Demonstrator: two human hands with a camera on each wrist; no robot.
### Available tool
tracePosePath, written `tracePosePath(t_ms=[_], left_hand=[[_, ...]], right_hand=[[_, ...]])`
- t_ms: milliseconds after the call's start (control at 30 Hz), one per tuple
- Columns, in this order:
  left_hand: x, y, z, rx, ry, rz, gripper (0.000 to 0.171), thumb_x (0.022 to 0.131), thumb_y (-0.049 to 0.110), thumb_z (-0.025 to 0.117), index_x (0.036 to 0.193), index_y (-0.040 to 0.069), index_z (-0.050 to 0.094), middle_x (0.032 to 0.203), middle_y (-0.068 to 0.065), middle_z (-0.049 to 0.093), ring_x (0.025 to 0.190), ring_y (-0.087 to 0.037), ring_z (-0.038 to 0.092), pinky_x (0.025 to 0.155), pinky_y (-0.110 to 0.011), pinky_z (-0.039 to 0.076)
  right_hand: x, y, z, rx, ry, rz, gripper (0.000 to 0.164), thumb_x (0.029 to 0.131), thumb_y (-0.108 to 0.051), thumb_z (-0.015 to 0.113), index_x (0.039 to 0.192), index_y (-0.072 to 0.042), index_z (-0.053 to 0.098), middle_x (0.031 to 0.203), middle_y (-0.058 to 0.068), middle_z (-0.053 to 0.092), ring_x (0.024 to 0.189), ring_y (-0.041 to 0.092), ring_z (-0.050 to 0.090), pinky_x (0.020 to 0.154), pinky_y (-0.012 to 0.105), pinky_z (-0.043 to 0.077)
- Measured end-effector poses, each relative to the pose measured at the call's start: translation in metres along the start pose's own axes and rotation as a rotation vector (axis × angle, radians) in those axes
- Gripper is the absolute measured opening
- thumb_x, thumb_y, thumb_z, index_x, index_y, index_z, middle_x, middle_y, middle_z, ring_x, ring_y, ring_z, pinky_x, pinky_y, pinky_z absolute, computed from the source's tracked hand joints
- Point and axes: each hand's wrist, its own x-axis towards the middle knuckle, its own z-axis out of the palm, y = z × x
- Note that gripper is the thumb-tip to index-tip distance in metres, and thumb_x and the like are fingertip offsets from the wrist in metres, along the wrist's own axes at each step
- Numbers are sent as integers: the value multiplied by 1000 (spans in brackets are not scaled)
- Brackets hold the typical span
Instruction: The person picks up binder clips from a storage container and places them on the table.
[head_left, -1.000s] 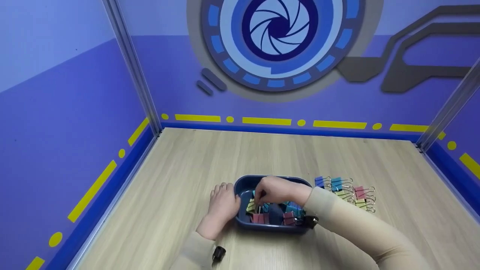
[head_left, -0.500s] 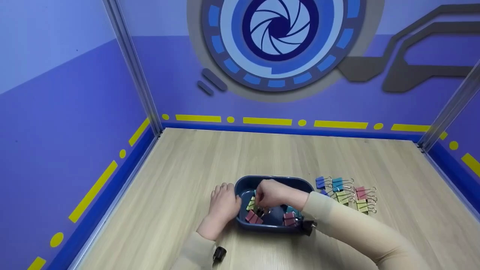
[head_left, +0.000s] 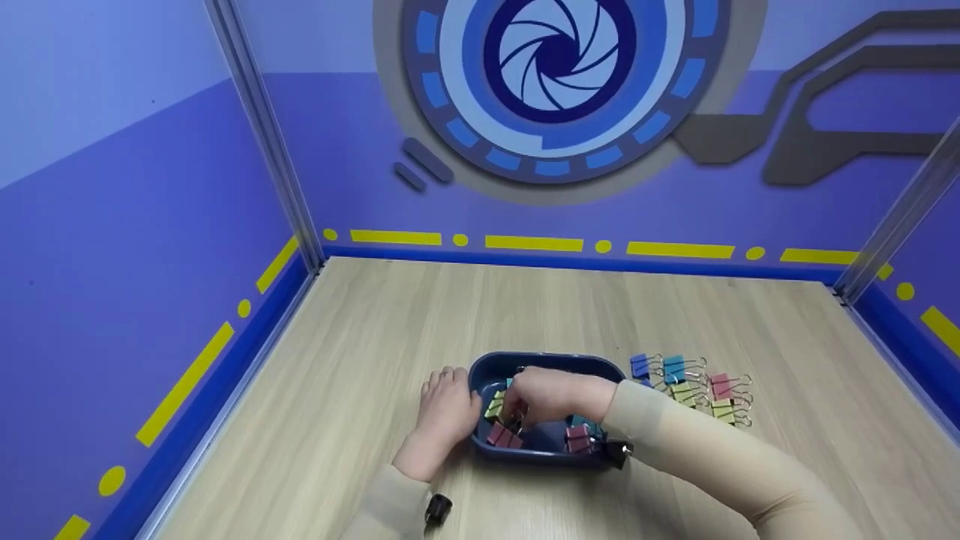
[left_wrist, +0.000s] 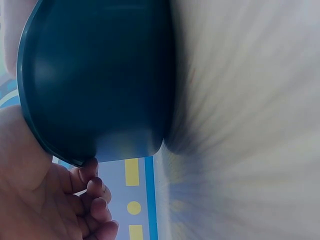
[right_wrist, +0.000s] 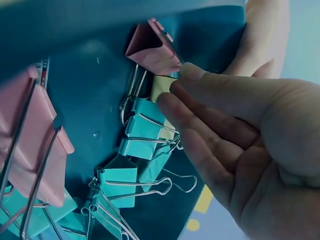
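Observation:
A dark blue bin (head_left: 547, 456) on the table holds several binder clips. My left hand (head_left: 448, 405) rests against the bin's left end, its thumb side at the rim and the fingers loosely bent in the left wrist view. My right hand (head_left: 551, 394) reaches down inside. In the right wrist view its thumb tip is right at a pink binder clip (right_wrist: 155, 52), and the index fingertip is beside a yellow binder clip (right_wrist: 160, 86). Teal binder clips (right_wrist: 142, 127) lie near the other fingertips. Another pink binder clip (right_wrist: 40, 135) is close to the camera.
Right of the bin, several binder clips lie on the wood-grain table (head_left: 390, 322), among them a blue clip (head_left: 639, 366), a teal clip (head_left: 673, 367) and a pink clip (head_left: 721, 386). Blue-purple panels (head_left: 337, 157) with metal posts border the table.
My right hand has moved slightly lower in the bin. The near-left pink clip has shifted left and tilted, and more of the bin floor shows. My left hand stays in place.

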Motion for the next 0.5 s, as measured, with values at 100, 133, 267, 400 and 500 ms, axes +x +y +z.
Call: tracePosePath(t_ms=[100, 133, 267, 400, 500], left_hand=[[0, 0, 0, -2, -3, -3, 31, 93, 20, 65, 112, -4, 63, 108, -19, 65, 104, -36, 56, 88, -49, 44], [0, 0, 0, -4, -4, -5, 31, 94, 21, 64, 112, -4, 63, 108, -19, 64, 104, -36, 56, 88, -49, 44], [-1, 0, 0, -5, 8, 3, 28, 93, 20, 65, 108, -3, 63, 104, -18, 64, 100, -36, 57, 86, -49, 44], [-1, -1, 1, -11, 13, 11, 26, 92, 20, 65, 105, -2, 63, 101, -17, 63, 98, -36, 56, 84, -48, 43], [-1, -1, 1, -13, 4, 4, 27, 93, 21, 64, 108, -2, 63, 104, -18, 63, 99, -36, 55, 85, -48, 43]], right_hand=[[1, 0, 1, -35, 7, -22, 27, 84, -1, 78, 106, -17, 81, 98, -4, 79, 84, 2, 68, 78, 23, 57], [1, 0, 2, -51, 11, -32, 26, 84, -1, 79, 105, -16, 81, 97, -4, 79, 83, 1, 67, 77, 23, 57], [3, 2, 6, -127, 39, -84, 19, 86, -4, 78, 102, -15, 81, 94, -4, 79, 79, -1, 67, 74, 20, 56], [2, 2, 10, -164, 61, -100, 15, 89, -8, 77, 101, -16, 81, 94, -4, 79, 80, -1, 69, 73, 19, 56], [-2, 3, 11, -138, 67, -97, 15, 90, -9, 76, 102, -16, 81, 95, -5, 79, 81, -1, 69, 73, 19, 56]])
